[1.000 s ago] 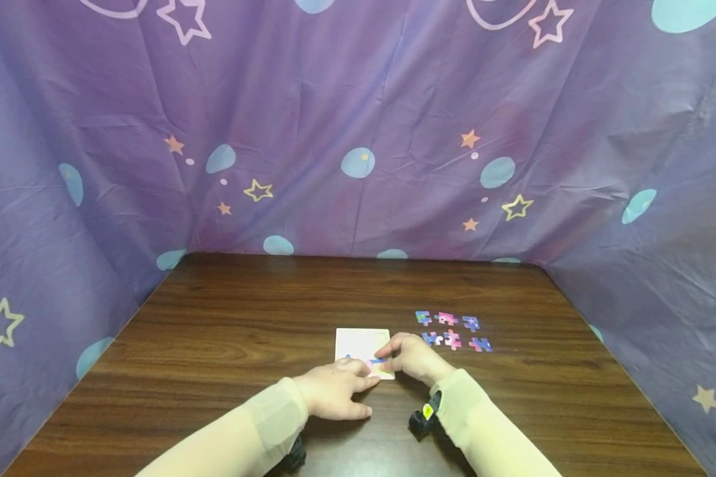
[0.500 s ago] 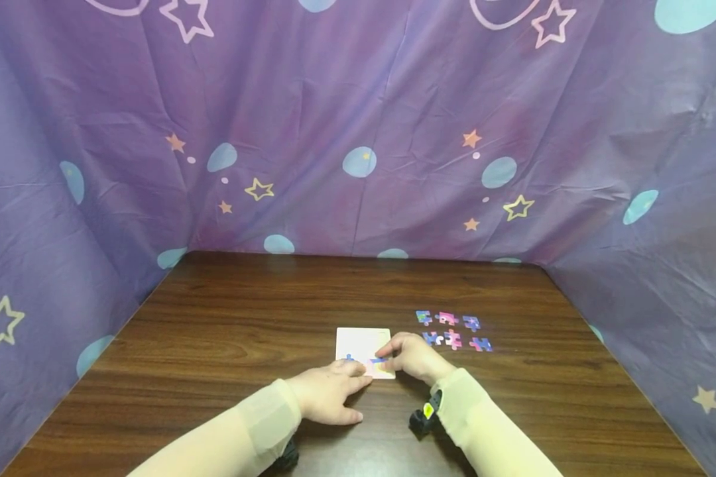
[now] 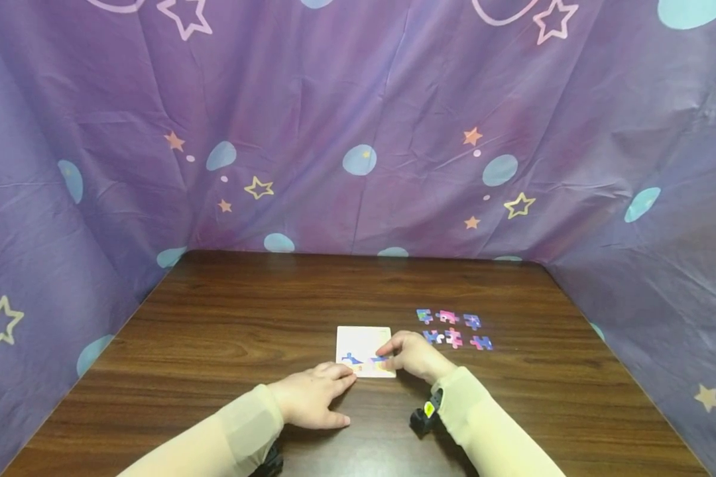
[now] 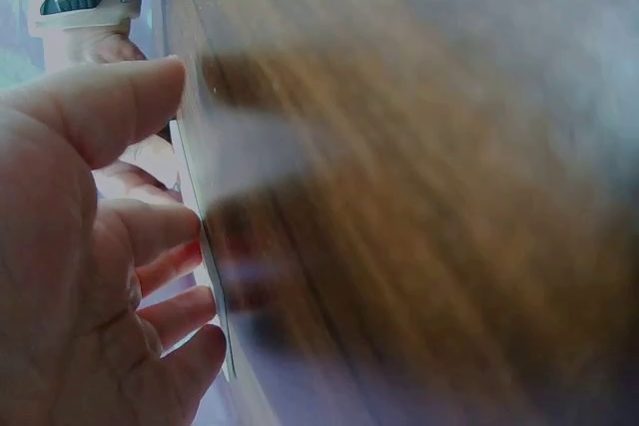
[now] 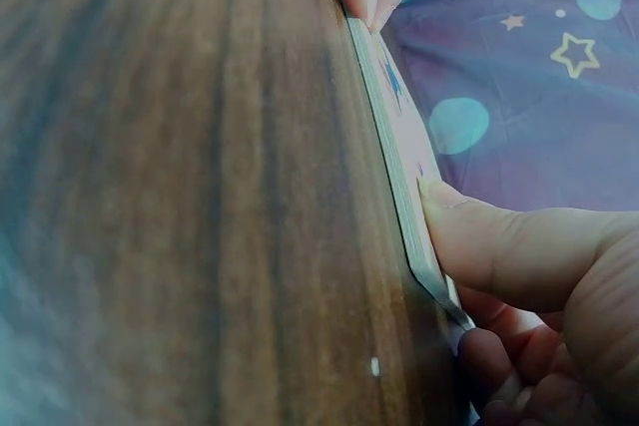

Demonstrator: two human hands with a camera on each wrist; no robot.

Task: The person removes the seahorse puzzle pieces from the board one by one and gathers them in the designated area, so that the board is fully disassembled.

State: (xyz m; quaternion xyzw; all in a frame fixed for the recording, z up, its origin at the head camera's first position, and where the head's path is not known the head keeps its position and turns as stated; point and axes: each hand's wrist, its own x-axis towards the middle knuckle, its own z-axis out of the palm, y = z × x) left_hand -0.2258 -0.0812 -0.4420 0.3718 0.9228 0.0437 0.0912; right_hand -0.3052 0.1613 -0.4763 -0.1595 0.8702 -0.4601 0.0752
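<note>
A square white puzzle board (image 3: 358, 336) lies flat on the table, with blue-and-pale puzzle pieces along its near side. My left hand (image 3: 313, 396) has its fingers spread, the fingertips resting at the board's near left edge, right by the left puzzle piece (image 3: 351, 358). Over the board's right part, my right hand (image 3: 416, 356) keeps thumb and index finger around another puzzle piece (image 3: 377, 360), partly hidden by them. In the right wrist view the right thumb (image 5: 499, 246) presses the board's face (image 5: 407, 147) near a corner, its other fingers curled beside the edge.
Several loose blue and pink puzzle pieces (image 3: 453, 338) lie in two rows on the dark wooden table (image 3: 244, 298), right of the board. A purple star-patterned curtain (image 3: 358, 119) encloses the table at the back and both sides.
My left hand has slid left and toward me, off the left puzzle piece, uncovering more of it. My right hand has stayed in place on the board.
</note>
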